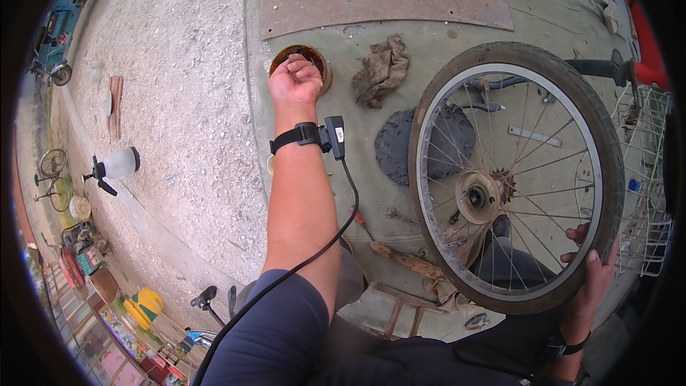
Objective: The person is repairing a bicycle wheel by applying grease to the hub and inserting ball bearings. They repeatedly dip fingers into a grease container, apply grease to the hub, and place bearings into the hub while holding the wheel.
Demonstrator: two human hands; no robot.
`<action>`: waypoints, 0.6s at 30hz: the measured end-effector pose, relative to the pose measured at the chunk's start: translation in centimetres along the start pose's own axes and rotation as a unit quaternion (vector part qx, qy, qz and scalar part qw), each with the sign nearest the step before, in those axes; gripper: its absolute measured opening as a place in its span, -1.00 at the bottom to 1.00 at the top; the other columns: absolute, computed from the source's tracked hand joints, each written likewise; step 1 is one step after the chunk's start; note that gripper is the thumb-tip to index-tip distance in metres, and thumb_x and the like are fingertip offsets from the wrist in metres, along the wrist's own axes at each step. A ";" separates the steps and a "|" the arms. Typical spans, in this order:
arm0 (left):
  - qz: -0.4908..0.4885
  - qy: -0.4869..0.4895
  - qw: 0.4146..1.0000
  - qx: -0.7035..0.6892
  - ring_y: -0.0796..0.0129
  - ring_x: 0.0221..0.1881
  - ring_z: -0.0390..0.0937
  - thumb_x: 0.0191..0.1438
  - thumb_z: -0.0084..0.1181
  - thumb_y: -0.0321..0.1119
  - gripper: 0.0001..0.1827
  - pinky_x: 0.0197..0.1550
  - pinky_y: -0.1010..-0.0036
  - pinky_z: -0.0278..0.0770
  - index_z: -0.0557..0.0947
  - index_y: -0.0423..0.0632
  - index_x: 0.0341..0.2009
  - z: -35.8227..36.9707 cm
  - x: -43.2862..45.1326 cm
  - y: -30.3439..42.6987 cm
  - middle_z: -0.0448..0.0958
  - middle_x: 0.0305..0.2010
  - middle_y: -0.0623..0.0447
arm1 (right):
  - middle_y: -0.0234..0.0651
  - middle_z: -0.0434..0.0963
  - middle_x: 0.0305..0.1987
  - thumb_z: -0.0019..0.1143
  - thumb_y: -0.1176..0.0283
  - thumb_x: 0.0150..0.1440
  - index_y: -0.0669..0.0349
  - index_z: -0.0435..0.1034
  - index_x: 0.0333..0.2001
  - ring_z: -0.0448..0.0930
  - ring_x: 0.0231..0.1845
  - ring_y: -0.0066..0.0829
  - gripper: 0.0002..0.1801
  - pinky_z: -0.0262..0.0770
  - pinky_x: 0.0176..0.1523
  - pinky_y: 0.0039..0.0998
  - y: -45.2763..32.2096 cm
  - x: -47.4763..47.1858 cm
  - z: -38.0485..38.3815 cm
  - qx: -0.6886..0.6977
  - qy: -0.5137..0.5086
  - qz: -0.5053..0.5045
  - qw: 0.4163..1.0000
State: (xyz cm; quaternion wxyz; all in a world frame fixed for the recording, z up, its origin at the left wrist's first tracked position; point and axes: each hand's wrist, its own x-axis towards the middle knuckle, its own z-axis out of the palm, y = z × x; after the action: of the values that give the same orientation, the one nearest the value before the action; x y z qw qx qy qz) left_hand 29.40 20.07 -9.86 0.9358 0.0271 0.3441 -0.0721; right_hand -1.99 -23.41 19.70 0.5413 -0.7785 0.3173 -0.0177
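Observation:
A bicycle wheel [420, 118] with a worn tyre, silver rim and wire spokes stands tilted before me on the right. My right hand [592, 262] grips its lower right edge, with the thumb on the tyre and fingers through the spokes. At the wheel's centre the hub [476, 197] shows an open, dirty bore, with a toothed sprocket [504, 185] on its far side. My left hand [296, 78] reaches over a round brown tin [328, 78] with dark contents. Its fingers curl at the mouth, and their tips are hidden.
A crumpled dirty rag [381, 71] and a dark round slab [394, 145] lie on the green ground sheet. Below are a red-handled screwdriver [360, 220] and a spanner [402, 217]. A white wire basket [643, 171] stands right. A pump sprayer [119, 163] lies on gravel.

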 end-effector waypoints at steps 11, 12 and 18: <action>0.001 -0.041 0.999 -0.016 0.60 -0.65 0.38 0.20 -0.14 -0.52 -0.86 -0.65 0.66 0.28 0.45 -0.06 -0.38 -0.2 0.1 -0.4 0.45 -0.51 0.18 | -0.05 0.50 0.03 0.08 0.25 0.17 0.38 0.11 0.36 0.63 0.04 -0.24 -0.25 0.66 -0.27 -0.47 -0.2 -0.1 0.5 0.005 0.028 0.002 1.000; 0.002 -0.040 0.999 -0.015 0.60 -0.65 0.38 0.21 -0.15 -0.51 -0.86 -0.65 0.66 0.28 0.45 -0.05 -0.39 -0.2 0.1 -0.4 0.45 -0.51 0.18 | -0.05 0.50 0.03 0.08 0.24 0.17 0.38 0.11 0.36 0.63 0.04 -0.24 -0.25 0.66 -0.27 -0.47 -0.2 -0.1 0.5 0.004 0.028 0.002 1.000; 0.002 -0.023 1.000 -0.003 0.59 -0.65 0.35 0.27 -0.16 -0.43 -0.78 -0.64 0.63 0.22 0.48 -0.03 -0.43 0.0 0.4 -0.1 0.44 -0.56 0.21 | -0.05 0.50 0.03 0.10 0.22 0.17 0.38 0.11 0.36 0.63 0.03 -0.25 -0.24 0.65 -0.26 -0.47 -0.1 0.0 0.5 0.000 0.029 0.003 1.000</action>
State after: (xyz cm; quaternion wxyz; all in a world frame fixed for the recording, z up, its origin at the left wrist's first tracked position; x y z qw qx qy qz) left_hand 29.65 19.92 -10.15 0.9437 0.0235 0.3223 -0.0704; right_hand -1.81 -22.97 19.60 0.5322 -0.7766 0.3348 -0.0388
